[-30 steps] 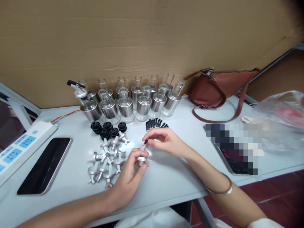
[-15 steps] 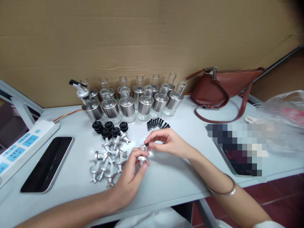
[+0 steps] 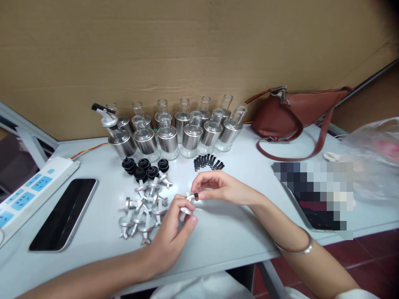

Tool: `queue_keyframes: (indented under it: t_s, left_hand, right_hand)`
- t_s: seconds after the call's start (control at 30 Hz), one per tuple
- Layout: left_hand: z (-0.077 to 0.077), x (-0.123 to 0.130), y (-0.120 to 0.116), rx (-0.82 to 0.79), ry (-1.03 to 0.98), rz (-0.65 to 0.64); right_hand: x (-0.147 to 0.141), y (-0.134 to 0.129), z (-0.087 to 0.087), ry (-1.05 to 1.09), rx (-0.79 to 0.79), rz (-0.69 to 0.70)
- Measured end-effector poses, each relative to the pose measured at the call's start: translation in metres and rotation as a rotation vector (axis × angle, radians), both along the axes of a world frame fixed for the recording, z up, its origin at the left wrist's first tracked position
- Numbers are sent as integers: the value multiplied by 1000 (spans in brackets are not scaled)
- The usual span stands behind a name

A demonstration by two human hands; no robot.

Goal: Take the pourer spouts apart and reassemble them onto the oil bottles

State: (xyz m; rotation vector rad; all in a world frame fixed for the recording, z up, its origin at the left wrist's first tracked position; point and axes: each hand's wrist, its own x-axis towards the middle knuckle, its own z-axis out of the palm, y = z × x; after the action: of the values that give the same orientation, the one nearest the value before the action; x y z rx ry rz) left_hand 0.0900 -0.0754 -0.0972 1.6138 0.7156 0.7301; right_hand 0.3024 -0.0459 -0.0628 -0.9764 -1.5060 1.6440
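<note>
My left hand (image 3: 174, 230) is closed around a silver bottle pourer spout (image 3: 186, 211), gripping it by its round collar with the forked end up. Against that end, my right hand (image 3: 222, 187) pinches a small black flap (image 3: 195, 196) between thumb and forefinger. Whether the flap is seated on the spout, I cannot tell. Left of my hands lies a pile of several more silver spouts (image 3: 146, 228). Black ribbed stoppers (image 3: 129, 165) are grouped behind that pile. A fanned row of small black flaps (image 3: 205, 161) lies beyond my right hand.
Glass bottles with metal bands (image 3: 167, 139) stand in two rows at the back; the front left one carries a fitted pourer (image 3: 109, 120). A phone (image 3: 65, 214) and power strip (image 3: 34, 187) lie left. Right are a brown handbag (image 3: 277, 114), a blurred-out device and a plastic bag (image 3: 370, 158).
The spout in my left hand has tilted, its forked end leaning more to the right. My right hand and the black flap have shifted slightly down and right.
</note>
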Motion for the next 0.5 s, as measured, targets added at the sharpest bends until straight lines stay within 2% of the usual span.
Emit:
queue_keyframes:
  t_s: [0.27, 0.5]
  left_hand:
    - [4, -1, -2, 88, 10, -27]
    - [1, -2, -1, 48, 52, -51]
  right_hand:
    - [6, 0, 2, -73, 81, 213]
    - [7, 1, 5, -88, 109, 299]
